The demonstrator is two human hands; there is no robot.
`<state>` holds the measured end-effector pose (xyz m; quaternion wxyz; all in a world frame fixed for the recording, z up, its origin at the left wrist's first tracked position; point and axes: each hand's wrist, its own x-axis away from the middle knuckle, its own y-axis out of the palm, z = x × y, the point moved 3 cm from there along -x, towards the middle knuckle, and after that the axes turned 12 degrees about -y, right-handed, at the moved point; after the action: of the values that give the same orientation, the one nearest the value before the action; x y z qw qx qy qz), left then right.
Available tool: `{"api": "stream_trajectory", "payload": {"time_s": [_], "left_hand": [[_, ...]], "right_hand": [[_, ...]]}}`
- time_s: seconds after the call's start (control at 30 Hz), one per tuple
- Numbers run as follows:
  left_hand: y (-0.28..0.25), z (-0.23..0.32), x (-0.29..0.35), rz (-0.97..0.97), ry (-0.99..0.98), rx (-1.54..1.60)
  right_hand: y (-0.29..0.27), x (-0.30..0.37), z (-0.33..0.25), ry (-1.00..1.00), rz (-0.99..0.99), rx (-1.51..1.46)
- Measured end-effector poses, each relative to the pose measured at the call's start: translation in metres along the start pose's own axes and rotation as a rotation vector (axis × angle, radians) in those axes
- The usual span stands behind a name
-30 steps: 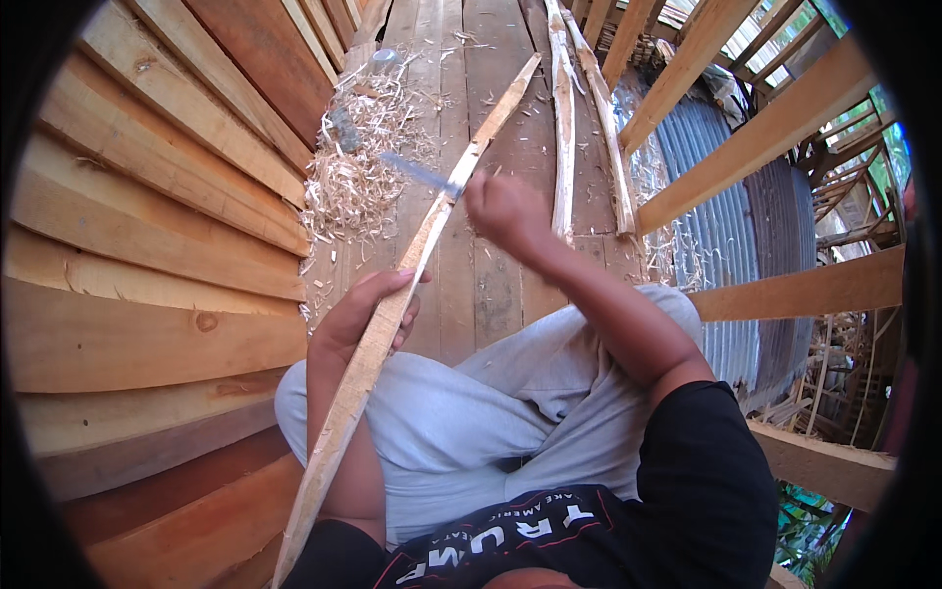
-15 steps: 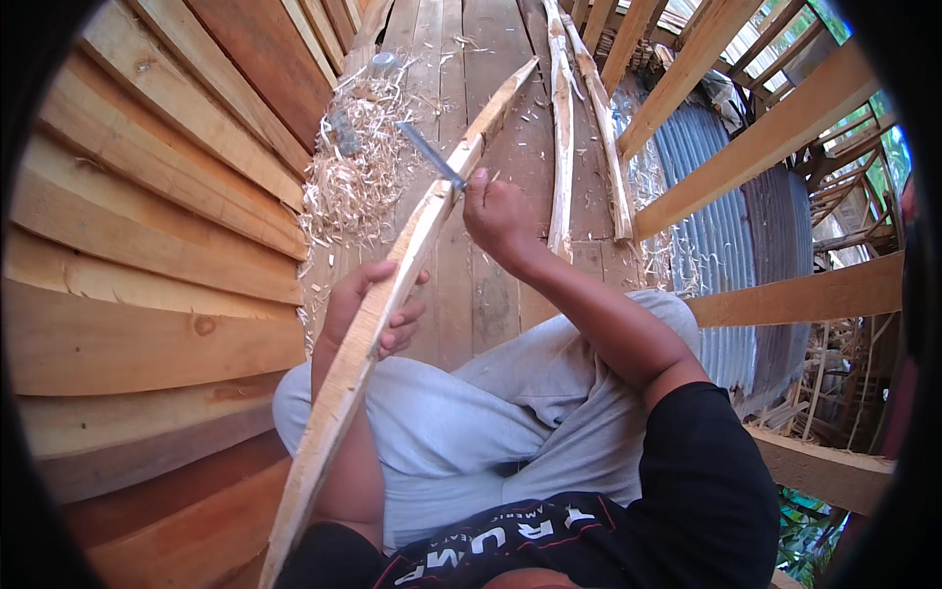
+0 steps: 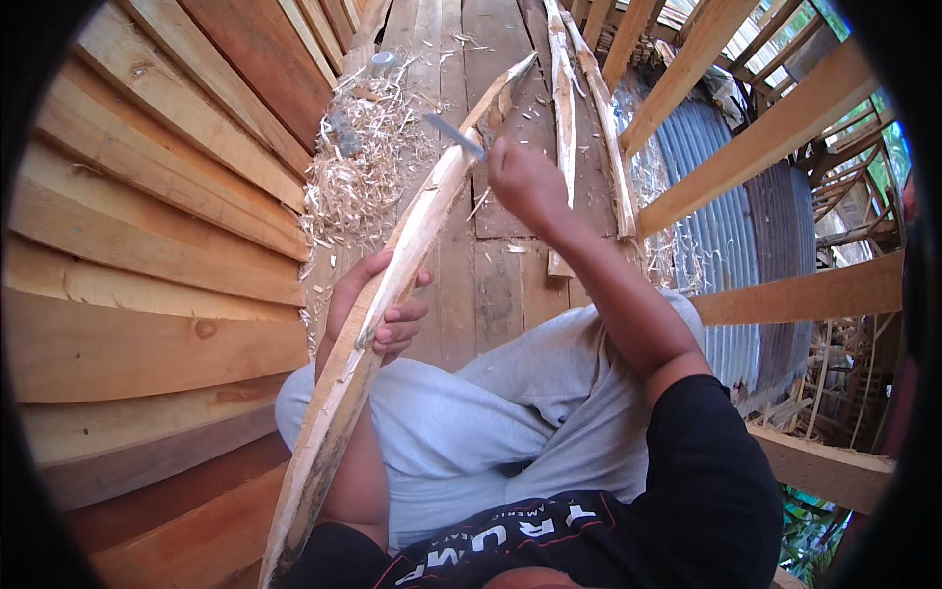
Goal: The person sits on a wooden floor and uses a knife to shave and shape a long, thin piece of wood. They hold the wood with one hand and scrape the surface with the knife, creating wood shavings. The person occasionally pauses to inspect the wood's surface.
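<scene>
A long, partly peeled wooden pole [image 3: 417, 224] slants from beside my left arm up to a pointed far end. My left hand [image 3: 345, 299] wraps round its middle from below, thumb on one side and fingers on the other. Farther along, my right hand [image 3: 530, 187] is closed in a fist on a knife [image 3: 454, 136]. The knife's flat metal blade lies across the pole's upper face and sticks out to the left. Its handle is hidden inside my fist. Bark shows on the pole's right side.
Pale wood shavings [image 3: 363, 177] are heaped at the left, with a clear cup [image 3: 383, 64] at the pile's far end. Two peeled poles [image 3: 563, 128] lie on the plank floor [image 3: 500, 294] at the right. A plank wall [image 3: 157, 324] stands left; wooden rails [image 3: 805, 290] and corrugated metal [image 3: 706, 167] are right.
My right hand and the knife have moved away from me and slightly right along the pole. The pole has turned a little, showing more bark. My left hand keeps its hold.
</scene>
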<state>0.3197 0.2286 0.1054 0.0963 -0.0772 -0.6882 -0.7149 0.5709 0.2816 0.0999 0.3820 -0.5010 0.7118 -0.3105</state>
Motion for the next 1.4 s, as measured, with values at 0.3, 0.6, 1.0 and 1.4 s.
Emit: {"api": "stream_trajectory", "payload": {"time_s": [0.3, 0.6, 1.0, 1.4], "left_hand": [[0.002, 0.0, 0.004, 0.204, 0.045, -0.115], [0.003, 0.001, 0.004, 0.312, 0.054, -0.181], [-0.001, 0.0, 0.009, 0.456, 0.038, -0.318], [-0.002, 0.002, 0.013, 0.549, 0.081, -0.411]], "right_hand": [[-0.009, -0.014, 0.035, -0.015, -0.199, -0.054], [0.01, 0.003, 0.038, -0.293, -0.367, -0.589], [0.024, 0.01, 0.001, -0.214, -0.018, 0.119], [0.026, 0.006, -0.005, -0.172, -0.007, 0.126]]}}
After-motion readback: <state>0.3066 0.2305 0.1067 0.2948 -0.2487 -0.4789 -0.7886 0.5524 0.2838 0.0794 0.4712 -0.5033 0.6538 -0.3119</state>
